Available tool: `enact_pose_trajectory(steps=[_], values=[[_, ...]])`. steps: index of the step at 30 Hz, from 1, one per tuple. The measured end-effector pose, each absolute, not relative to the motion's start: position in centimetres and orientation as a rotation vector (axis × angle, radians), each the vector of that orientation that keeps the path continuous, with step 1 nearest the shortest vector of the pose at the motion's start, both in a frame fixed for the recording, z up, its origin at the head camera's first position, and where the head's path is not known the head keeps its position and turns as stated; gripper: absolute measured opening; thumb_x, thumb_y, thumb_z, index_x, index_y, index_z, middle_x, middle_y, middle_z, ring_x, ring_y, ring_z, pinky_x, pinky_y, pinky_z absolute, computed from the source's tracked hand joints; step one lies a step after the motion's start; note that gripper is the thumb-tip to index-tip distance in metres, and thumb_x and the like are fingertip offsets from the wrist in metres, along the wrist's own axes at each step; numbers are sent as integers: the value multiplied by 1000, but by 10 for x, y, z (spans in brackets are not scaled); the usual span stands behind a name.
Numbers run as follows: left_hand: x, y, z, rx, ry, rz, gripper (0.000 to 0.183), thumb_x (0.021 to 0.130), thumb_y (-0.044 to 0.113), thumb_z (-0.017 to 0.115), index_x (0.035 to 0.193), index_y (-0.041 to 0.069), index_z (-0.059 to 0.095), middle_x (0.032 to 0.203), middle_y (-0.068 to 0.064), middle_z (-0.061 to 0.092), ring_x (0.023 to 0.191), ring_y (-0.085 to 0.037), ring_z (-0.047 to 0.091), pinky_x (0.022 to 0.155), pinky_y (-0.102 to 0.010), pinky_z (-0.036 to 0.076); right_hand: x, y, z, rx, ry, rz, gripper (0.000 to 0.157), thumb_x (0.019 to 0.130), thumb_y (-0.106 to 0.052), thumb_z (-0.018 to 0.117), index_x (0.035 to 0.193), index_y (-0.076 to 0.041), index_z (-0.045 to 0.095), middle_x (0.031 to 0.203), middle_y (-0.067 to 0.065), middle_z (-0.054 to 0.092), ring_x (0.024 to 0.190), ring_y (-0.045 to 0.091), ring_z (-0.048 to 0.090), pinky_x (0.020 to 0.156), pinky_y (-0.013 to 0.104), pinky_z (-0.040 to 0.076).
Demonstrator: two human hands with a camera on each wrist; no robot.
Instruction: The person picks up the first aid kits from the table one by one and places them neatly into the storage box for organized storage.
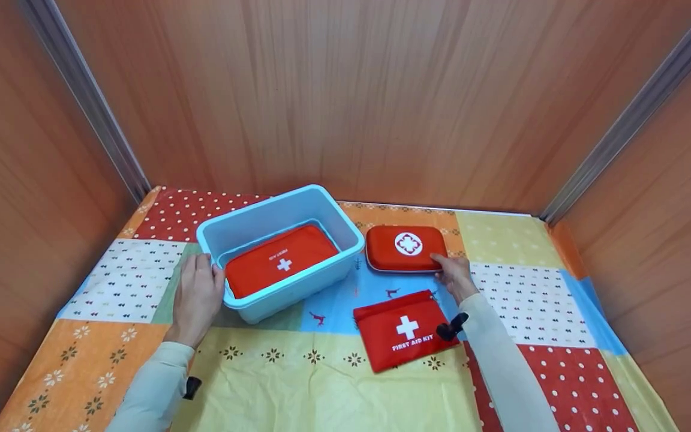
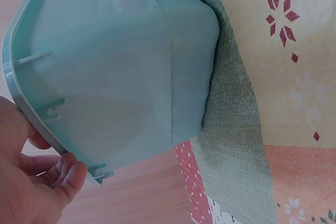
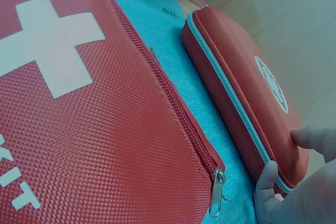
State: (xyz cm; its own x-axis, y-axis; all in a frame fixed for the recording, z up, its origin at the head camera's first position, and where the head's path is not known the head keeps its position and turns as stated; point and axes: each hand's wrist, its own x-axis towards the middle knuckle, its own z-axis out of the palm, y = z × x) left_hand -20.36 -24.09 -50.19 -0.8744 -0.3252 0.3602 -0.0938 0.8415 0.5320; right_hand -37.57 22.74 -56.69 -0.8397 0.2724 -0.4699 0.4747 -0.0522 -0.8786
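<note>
My left hand (image 1: 194, 294) grips the left rim of a light blue plastic bin (image 1: 297, 300), and the left wrist view shows fingers (image 2: 71, 174) curled at its edge. Inside the bin lies a red first aid pouch (image 1: 261, 270) with a white cross. To the right, my right hand (image 1: 456, 277) pinches the near right corner of a red hard-shell first aid case (image 1: 381, 246) with a round white emblem. In the right wrist view, one digit is on the lid and another at the white zipper (image 3: 226, 85). A flat red first aid kit pouch (image 1: 387, 336) lies just in front.
A patchwork-patterned cloth (image 1: 249, 384) covers the table. Wood-grain panels (image 1: 333, 102) rise at the back and on both sides, with metal strips (image 1: 87, 90) at the corners. The bin stands close to the back panel.
</note>
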Motion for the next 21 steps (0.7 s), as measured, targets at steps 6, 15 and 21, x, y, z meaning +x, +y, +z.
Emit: enact_pose_trajectory(steps=[6, 15, 21], values=[[-204, -241, -503, 322, -2587, -708, 36, 95, 15, 58, 124, -6, 52, 110, -22, 56, 99, -34, 54, 77, -47, 57, -376, 228, -568, 842, 2043, -2014, 25, 86, -17, 73, 96, -5, 53, 68, 2, 57, 46, 12, 50, 51, 18, 47], [-205, -241, -502, 338, -2597, -712, 38, 95, 15, 60, 126, -5, 52, 113, -22, 56, 102, -34, 54, 81, -49, 57, -381, 228, -567, 892, 1981, -2080, 24, 82, -10, 75, 91, -4, 54, 71, 5, 60, 44, 12, 49, 49, 18, 46], [-205, -241, -504, 304, -2574, -743, 35, 95, 13, 59, 122, -8, 53, 106, -23, 56, 97, -35, 55, 76, -48, 57, -381, 230, -566, 889, 1897, -2136, 28, 82, -9, 75, 94, -5, 51, 73, 3, 61, 43, 11, 49, 47, 18, 47]])
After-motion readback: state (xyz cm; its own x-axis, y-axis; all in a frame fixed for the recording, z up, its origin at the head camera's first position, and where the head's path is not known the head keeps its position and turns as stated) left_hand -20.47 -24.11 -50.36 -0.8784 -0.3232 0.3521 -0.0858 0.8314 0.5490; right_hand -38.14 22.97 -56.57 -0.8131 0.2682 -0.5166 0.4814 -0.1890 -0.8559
